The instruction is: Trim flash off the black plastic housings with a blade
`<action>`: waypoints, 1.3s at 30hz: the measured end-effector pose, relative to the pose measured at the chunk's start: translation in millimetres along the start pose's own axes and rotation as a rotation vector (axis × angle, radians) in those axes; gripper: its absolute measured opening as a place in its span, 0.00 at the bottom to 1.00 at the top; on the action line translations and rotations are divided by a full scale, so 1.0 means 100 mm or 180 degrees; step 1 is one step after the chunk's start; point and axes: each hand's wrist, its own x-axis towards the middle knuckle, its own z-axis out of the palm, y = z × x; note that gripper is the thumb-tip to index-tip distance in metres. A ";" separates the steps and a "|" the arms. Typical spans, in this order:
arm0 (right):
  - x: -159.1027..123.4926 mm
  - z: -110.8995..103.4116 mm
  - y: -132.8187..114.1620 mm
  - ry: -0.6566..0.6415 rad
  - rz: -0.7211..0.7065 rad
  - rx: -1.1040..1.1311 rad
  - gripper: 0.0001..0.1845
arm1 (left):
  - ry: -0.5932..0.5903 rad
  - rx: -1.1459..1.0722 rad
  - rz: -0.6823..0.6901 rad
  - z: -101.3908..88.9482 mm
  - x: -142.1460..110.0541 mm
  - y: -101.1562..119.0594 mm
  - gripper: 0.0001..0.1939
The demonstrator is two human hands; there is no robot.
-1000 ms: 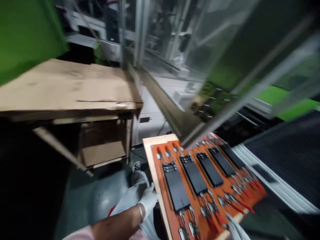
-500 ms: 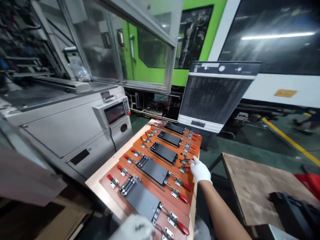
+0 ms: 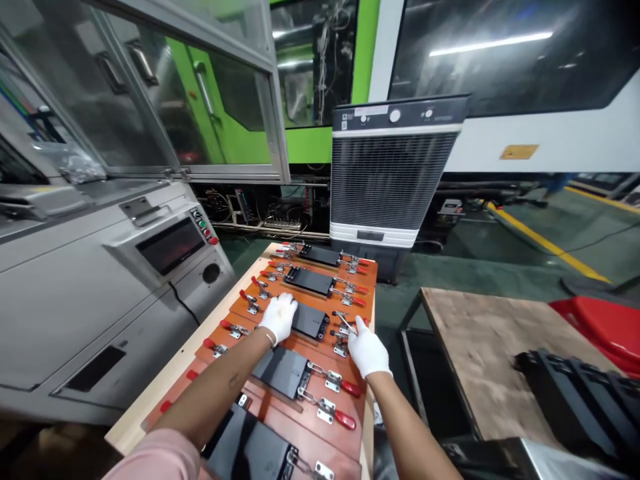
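On an orange-brown fixture board [image 3: 310,353] with a pale wooden edge lie several flat black panels [image 3: 283,370] in a row. My left hand [image 3: 280,317], in a white glove, is closed over the left end of the middle black panel [image 3: 311,321], hiding that end. At the same panel's right end, my gloved right hand [image 3: 369,350] is closed around a toggle clamp [image 3: 343,330] with a red handle. Its fingertips are partly hidden behind the hand. Other red-handled toggle clamps [image 3: 336,383] flank the remaining panels, hooked onto the nearer panels' right ends.
A grey machine cabinet [image 3: 75,300] with a control screen [image 3: 170,245] stands at left. Beyond the board is an air cooler [image 3: 387,180]. At right, a wooden table [image 3: 490,353] carries several black parts [image 3: 560,393], beside a red object [image 3: 600,333].
The view has swung right from the cardboard-topped table to the board. My left hand has moved from the board's near side onto the middle panel; my right hand stays by its clamps.
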 end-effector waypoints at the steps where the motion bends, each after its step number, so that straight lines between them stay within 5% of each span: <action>1: 0.01 0.00 0.00 -0.0020 -0.0001 0.0010 0.30 | -0.0067 0.0119 0.0136 0.04 0.03 0.06 0.21; 4: 0.03 0.00 0.02 -0.0083 -0.0003 0.0027 0.30 | -0.0311 0.0436 0.0250 0.19 0.09 0.23 0.23; 8: 0.04 -0.03 0.03 -0.0150 0.0002 0.0041 0.30 | -0.0530 0.0658 0.0253 0.37 0.16 0.31 0.45; 12: 0.02 -0.08 0.01 -0.0179 0.0008 0.0081 0.30 | -0.0696 0.0668 0.0330 0.34 0.27 0.30 0.61; 19: 0.01 -0.10 0.03 -0.0166 0.0079 0.0099 0.31 | -0.0849 0.0540 0.0326 0.10 0.41 0.31 0.39; 30: 0.05 0.16 0.31 -0.0239 0.0235 0.0168 0.32 | -0.0617 -0.0215 0.0211 0.04 0.25 0.07 0.39; 34: 0.04 0.29 0.34 -0.0170 0.0287 0.0220 0.31 | -0.0042 -0.0588 -0.0695 -0.07 0.13 -0.32 0.19; 39: 0.01 0.36 0.33 -0.0061 0.0414 0.0258 0.30 | 0.0498 -0.0824 -0.2232 -0.15 0.03 -1.05 0.27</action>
